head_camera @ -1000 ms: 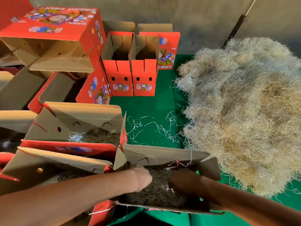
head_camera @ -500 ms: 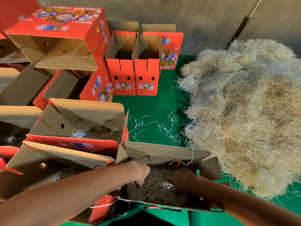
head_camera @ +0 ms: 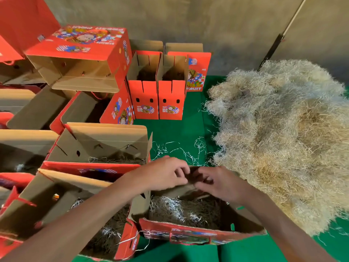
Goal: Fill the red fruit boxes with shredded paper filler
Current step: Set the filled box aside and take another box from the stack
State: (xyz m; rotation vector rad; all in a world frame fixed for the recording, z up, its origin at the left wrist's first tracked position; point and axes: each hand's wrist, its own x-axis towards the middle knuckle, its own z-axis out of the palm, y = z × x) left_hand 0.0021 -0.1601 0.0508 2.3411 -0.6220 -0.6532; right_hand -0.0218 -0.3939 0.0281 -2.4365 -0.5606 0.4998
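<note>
Left hand: the left hand (head_camera: 166, 176) is above the far edge of the nearest box, fingers curled inward at the cardboard flap; whether they actually pinch the flap cannot be told.
Right hand: the right hand (head_camera: 217, 183) sits just beside the left, fingertips nearly meeting it, fingers bent over the same flap; grip cannot be told.
Nearest box: the red box (head_camera: 198, 234) stands open on the green cloth (head_camera: 181, 127), directly below both hands.
Filler in box: shredded paper (head_camera: 181, 208) covers the box floor.
Filler supply: a large heap of shredded paper (head_camera: 283, 138) lies on the cloth to the right of the box, touching its right side.
Neighbouring boxes: an open box (head_camera: 117, 241) just to the left also holds filler; another (head_camera: 105, 146) stands behind it.
Far boxes: two narrow upright boxes (head_camera: 157, 99) stand near the wall.
Loose strands: stray strips (head_camera: 179, 150) lie on the cloth beyond the hands.
</note>
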